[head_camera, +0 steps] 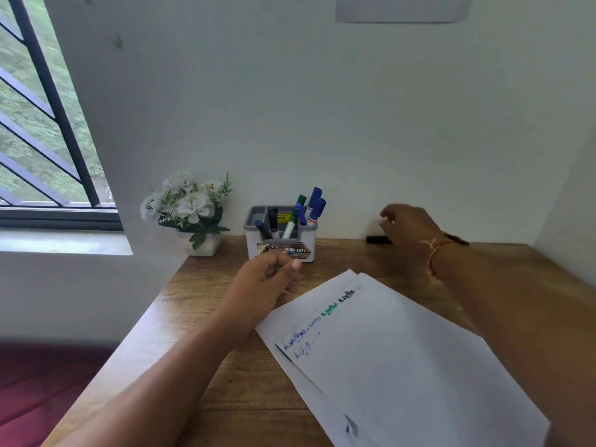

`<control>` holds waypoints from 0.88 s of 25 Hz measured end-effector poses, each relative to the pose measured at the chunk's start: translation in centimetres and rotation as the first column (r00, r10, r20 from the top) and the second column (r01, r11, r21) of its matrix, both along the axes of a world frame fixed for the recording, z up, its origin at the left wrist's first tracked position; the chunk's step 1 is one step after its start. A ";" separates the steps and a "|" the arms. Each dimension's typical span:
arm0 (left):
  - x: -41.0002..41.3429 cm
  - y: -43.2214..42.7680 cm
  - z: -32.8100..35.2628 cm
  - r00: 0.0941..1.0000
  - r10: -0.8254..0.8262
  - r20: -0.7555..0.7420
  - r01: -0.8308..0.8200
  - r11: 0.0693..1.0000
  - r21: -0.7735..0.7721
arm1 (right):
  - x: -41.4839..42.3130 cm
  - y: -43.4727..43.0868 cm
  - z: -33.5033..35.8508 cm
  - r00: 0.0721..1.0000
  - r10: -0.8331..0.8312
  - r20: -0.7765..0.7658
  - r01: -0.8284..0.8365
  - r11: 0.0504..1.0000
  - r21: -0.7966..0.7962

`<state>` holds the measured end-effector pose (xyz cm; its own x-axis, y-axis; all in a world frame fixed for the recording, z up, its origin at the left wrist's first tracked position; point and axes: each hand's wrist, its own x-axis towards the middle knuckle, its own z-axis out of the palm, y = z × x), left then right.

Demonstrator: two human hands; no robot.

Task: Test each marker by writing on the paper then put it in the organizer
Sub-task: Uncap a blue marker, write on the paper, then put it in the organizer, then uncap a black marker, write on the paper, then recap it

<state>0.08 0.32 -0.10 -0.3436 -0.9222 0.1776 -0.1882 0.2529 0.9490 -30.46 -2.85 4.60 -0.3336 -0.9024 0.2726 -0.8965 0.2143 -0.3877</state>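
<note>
Marker (pixel 379 240) right of organizer (pixel 280 243): light, rigid, slick; I'd grip mid-barrel. Right hand (pixel 407 225) spread above it, left hand (pixel 272 276) loosely curled, empty.

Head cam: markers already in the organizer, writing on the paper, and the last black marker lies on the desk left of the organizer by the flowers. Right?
One thing is off. In the head view the black marker lies right of the organizer, against the wall under the right hand, not by the flowers. Markers do stand in the organizer, and the paper has writing.
</note>
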 end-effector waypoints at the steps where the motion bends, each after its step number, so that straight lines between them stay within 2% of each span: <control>1: -0.1 0.1 0.0 1.000 0.000 0.017 0.000 1.000 -0.006 | -1.3 0.3 -1.3 0.999 -0.011 -0.039 0.014 0.996 0.092; 4: -0.2 0.1 0.1 0.999 -0.009 0.034 0.010 1.000 -0.018 | -2.4 0.4 -3.7 0.989 0.020 -0.144 0.013 0.975 0.222; 12: -0.2 0.1 0.0 0.994 -0.020 0.112 0.027 0.997 -0.066 | -2.2 -0.4 -5.1 0.905 0.030 -0.424 0.032 0.990 0.138; 16: -0.3 0.1 0.0 0.991 -0.034 0.126 0.044 0.996 -0.074 | -1.1 0.4 -4.0 0.904 0.138 -0.405 -0.085 0.986 0.146; 19: -0.3 0.4 0.1 0.995 -0.036 0.096 0.044 0.996 -0.077 | 1.9 2.5 -1.9 0.939 0.259 -0.225 -0.256 0.966 0.042; 22: -0.4 0.8 0.5 0.997 -0.055 0.053 0.058 0.996 -0.074 | 6.3 6.7 0.2 0.891 0.426 -0.157 -0.433 0.901 -0.015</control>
<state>-0.31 1.15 0.36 -0.4052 -0.8857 0.2268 -0.2194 0.3350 0.9163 -24.17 3.83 4.80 0.1307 -0.9332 0.3348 -0.9442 -0.2201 -0.2449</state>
